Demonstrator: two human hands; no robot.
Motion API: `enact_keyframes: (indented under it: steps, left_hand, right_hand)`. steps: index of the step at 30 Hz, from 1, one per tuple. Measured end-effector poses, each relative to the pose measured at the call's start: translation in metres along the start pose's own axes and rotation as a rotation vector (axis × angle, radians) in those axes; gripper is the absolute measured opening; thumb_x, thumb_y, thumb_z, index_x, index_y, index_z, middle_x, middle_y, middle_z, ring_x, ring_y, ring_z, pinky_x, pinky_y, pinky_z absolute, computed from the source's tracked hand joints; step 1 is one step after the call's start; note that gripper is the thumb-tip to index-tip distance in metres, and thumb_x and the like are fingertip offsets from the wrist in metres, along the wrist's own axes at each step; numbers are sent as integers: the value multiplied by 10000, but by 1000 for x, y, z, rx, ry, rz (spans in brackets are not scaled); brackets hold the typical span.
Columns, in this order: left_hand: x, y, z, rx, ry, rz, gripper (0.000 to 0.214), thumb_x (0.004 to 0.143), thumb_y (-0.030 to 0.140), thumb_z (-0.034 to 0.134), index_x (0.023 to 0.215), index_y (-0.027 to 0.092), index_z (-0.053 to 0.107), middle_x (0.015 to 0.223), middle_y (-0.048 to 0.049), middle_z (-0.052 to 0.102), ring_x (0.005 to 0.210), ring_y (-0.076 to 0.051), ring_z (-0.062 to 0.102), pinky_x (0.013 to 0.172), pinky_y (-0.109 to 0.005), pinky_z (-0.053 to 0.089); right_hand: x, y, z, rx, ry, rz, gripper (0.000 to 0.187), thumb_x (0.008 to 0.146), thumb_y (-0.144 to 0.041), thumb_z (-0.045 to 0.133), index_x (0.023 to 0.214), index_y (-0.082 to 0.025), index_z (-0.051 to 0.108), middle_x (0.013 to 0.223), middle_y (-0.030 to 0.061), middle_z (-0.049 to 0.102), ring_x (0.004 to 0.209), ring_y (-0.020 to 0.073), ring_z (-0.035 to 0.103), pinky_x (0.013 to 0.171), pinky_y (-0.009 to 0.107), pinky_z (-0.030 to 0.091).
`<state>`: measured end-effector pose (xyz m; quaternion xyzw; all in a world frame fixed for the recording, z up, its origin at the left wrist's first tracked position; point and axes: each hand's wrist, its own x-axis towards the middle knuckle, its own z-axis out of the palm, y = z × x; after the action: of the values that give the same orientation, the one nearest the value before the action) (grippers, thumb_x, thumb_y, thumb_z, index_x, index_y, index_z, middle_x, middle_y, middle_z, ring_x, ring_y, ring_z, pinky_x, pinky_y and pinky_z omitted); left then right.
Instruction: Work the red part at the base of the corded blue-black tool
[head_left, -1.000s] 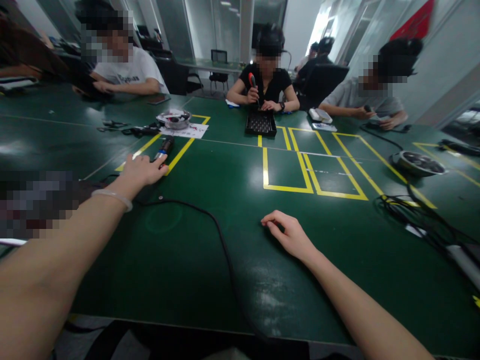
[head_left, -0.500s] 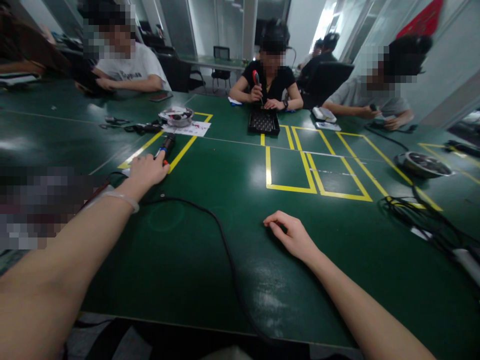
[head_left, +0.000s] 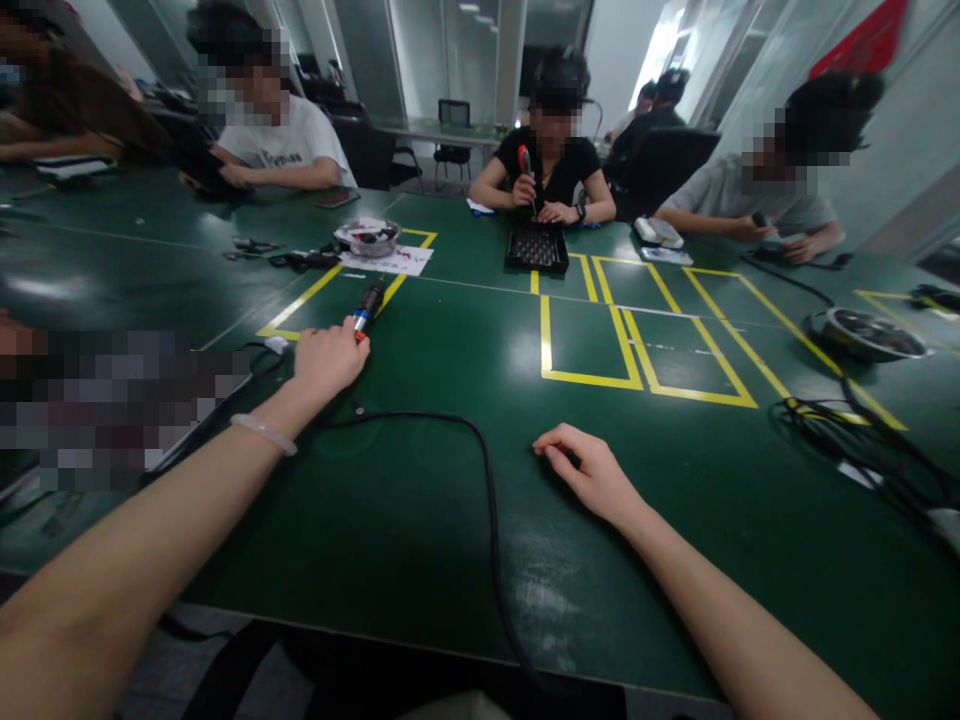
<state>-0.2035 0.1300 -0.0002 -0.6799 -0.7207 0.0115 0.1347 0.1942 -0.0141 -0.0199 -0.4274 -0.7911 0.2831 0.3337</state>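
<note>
My left hand [head_left: 330, 358] reaches out at the left with its fingers closed around a black cylindrical tool [head_left: 369, 303] with a blue band and an orange part. The tool's far end points away, over the right line of a yellow tape outline [head_left: 300, 297]. Part of the tool is hidden under my fingers. From near that hand a black cable [head_left: 487, 480] curves across the green table [head_left: 405, 520] to the front edge. My right hand [head_left: 589, 465] rests on the table, fingers curled and thumb close to the index finger, with nothing visible in it.
Behind the tool, a clear round dish [head_left: 367, 238] stands on a printed sheet [head_left: 409, 262]. Across the table, a person works over a black tray [head_left: 537, 247] with a red-handled tool [head_left: 524, 160]. A metal bowl [head_left: 870, 332] and coiled cables [head_left: 840, 425] lie at the right.
My left hand has drawn the tool slightly nearer and to the right, and the cable has shifted right. My right hand keeps nearly the same pose. The view has turned a little left.
</note>
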Motion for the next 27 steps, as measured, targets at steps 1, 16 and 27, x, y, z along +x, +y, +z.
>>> enact_keyframes:
  steps: [1,16,27]
  left_hand:
    - [-5,6,-1,-3,11,9,555,989,430,250,1301,25,468,1078,-232,674,961,-344,634,889,-415,333]
    - [-96,122,-54,-64,59,264,548,957,348,326,1333,-3,517,997,-211,694,923,-317,666,1063,-457,303]
    - [-134,188,-72,-205,45,479,584,923,346,445,1395,13,531,1025,-242,689,978,-335,660,1060,-480,337]
  right_hand:
    - [0,0,0,-1,2,1,171,940,-146,495,962,-198,656,903,46,701,859,177,664,796,310,503]
    - [0,-10,2,-109,73,-79,175,950,-146,469,983,-218,625,958,77,682,939,219,624,854,387,504]
    - [-1,-9,18,-4,24,36,529,911,-156,527,1418,-265,425,1218,82,607,980,193,621,922,388,531]
